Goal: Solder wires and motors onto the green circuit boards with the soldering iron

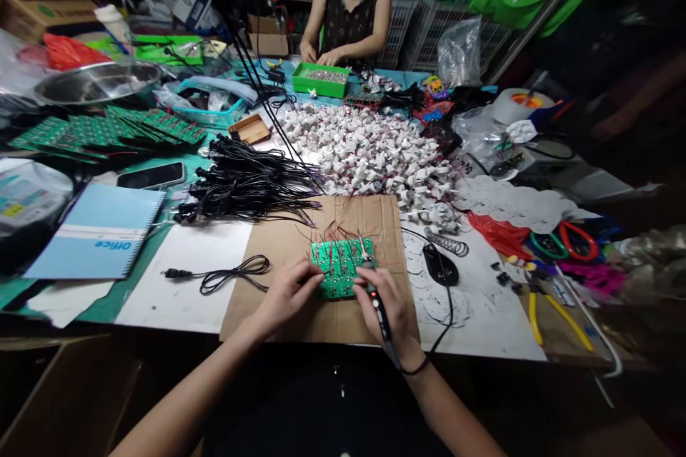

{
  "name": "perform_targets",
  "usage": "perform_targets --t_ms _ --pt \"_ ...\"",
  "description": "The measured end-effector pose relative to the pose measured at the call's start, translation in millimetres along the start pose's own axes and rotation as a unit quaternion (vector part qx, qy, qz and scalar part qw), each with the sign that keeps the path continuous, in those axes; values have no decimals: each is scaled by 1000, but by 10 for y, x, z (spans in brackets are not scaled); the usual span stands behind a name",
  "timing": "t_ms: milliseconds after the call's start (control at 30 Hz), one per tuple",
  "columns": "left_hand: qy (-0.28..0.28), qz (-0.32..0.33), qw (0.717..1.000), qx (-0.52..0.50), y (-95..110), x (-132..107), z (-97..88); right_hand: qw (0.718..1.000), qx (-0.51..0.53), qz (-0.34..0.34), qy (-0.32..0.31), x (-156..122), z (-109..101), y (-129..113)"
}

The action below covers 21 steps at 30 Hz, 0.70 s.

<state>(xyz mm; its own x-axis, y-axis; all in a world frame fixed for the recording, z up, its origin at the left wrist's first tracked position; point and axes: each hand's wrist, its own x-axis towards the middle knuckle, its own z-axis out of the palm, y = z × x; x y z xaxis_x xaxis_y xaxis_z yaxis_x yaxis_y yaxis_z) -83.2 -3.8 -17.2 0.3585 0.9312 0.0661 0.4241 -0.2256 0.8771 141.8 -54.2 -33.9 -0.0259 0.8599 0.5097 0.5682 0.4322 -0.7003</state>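
Note:
In my right hand (389, 303) is a soldering iron (381, 315) with a small red light, its tip over the upper right part of a green circuit board (337, 282). Thin red and black wires stand up from the board, which lies on a sheet of brown cardboard (257, 307). My left hand (292, 291) is closed in a pinch at the board's left edge. A black cable (236, 273), coiled on the table to the left, runs into this hand; its held end is hidden by the fingers.
Behind the cardboard lie a bundle of black cables (236, 178) and a heap of white parts (369, 150). On the right are a soldering stand (440, 264) and yellow-handled pliers (557, 314). Across the table, a person (354, 14) works at a green tray (321, 86).

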Motion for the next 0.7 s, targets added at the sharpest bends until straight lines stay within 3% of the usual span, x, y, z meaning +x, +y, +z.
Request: perform_targets --t_ms 267,567,700 --pt "-6 -17 999 -38 -1 -20 -7 992 123 26 -10 263 340 -96" --pt "-51 -90 983 -151 2 -28 -18 991 127 29 -21 233 363 -114" --pt "-44 -83 984 -149 -38 -45 -28 988 150 32 -27 217 345 -122"
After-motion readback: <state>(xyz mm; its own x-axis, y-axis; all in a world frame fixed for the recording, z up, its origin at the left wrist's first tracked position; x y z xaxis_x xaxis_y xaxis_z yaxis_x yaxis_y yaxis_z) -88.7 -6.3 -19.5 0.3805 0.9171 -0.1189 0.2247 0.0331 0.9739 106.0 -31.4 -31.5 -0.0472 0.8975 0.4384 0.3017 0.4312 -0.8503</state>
